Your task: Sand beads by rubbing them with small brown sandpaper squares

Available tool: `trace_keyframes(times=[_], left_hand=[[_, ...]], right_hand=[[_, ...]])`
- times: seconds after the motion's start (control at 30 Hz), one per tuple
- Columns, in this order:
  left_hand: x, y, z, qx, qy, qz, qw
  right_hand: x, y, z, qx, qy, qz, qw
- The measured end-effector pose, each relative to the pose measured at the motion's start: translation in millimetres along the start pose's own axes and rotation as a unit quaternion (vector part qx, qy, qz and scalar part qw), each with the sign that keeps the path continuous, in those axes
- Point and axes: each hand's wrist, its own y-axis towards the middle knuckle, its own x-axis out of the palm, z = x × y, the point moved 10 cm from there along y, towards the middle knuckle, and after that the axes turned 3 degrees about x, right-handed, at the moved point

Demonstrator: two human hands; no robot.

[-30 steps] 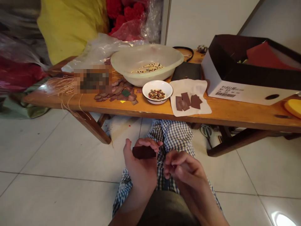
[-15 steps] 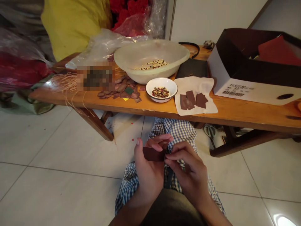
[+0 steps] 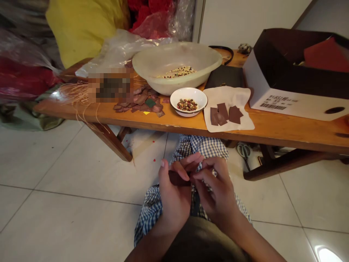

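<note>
Above my lap, my left hand [image 3: 175,202] is palm up with the thumb raised, its fingers curled over a small flat dark brown piece [image 3: 177,178]. My right hand [image 3: 219,187] pinches at the right edge of this piece, thumb and index finger pressed together there. Fingers cover much of the piece, so its exact shape and whatever else lies in the pinch are hidden. Similar brown pieces [image 3: 222,112] rest on a white sheet [image 3: 244,95] on the bench. Left of the sheet stands a small white bowl [image 3: 188,113] of mixed coloured beads.
The wooden bench [image 3: 289,129] crosses in front of my knees. On it are a large pale basin [image 3: 163,84] with beads, a pile of brown scraps [image 3: 141,102], loose cords [image 3: 73,92] and a black-and-white box [image 3: 294,103]. Scissors [image 3: 244,152] are under the bench.
My right fingers have shifted slightly left and up against the piece, and my left fingers now curl further over it. Less of the brown piece shows.
</note>
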Motion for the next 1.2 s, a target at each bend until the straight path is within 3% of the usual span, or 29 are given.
trace_keyframes(times=[0.27,0.33,0.8,1.2], left_hand=[[0.1,2.1,-6.2,-0.024,-0.035,0.003,0.999],[-2.8,3.0,-6.3,-0.024,-0.037,0.013,0.999],[-4.8,5.4,-0.2,0.005,-0.001,0.016,1.000],[1.9,7.0,5.6,0.035,0.014,-0.018,0.999]], right_hand=[[0.5,7.7,-11.1,-0.041,-0.060,0.005,0.997],[6.1,8.8,-11.6,-0.051,-0.066,-0.021,0.996],[14.4,5.9,-5.7,-0.020,-0.037,-0.086,0.995],[12.6,8.0,-5.6,-0.021,-0.034,-0.082,0.996]])
